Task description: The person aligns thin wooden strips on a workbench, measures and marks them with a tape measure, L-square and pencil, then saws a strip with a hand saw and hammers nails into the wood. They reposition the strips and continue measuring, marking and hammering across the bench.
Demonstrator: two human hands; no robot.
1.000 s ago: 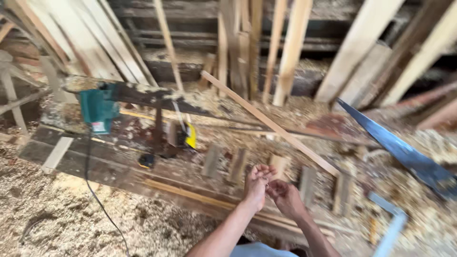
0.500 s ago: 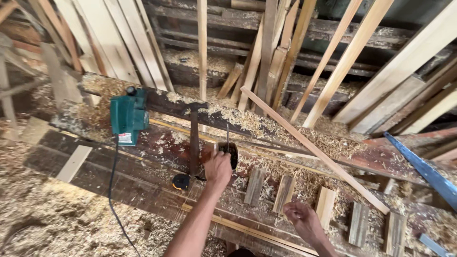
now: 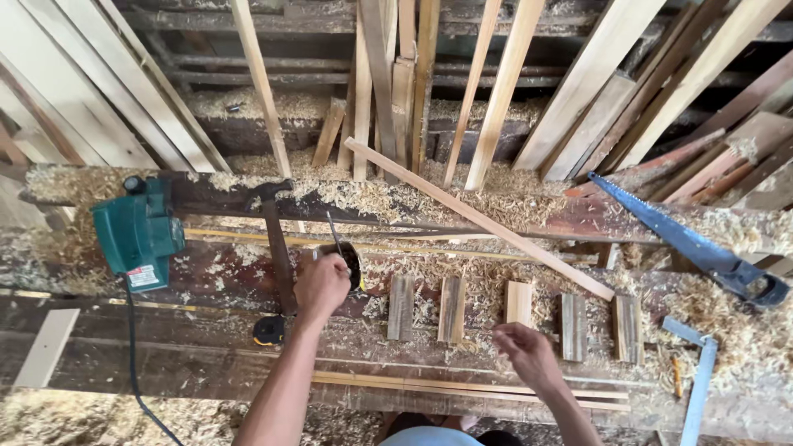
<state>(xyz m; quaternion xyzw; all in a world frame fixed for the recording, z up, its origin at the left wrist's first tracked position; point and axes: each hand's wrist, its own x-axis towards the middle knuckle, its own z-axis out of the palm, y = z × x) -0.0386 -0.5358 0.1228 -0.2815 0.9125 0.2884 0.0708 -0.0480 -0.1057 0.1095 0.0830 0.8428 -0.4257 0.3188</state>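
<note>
Right of the green electric planer [image 3: 138, 234], the left hand [image 3: 320, 285] is curled over a small dark round pot [image 3: 350, 263] on the shaving-strewn bench, though the grip itself is hidden. The right hand [image 3: 525, 353] hovers loosely open and empty just below a short pale wooden block [image 3: 519, 303], lying lengthwise away from the fingers.
</note>
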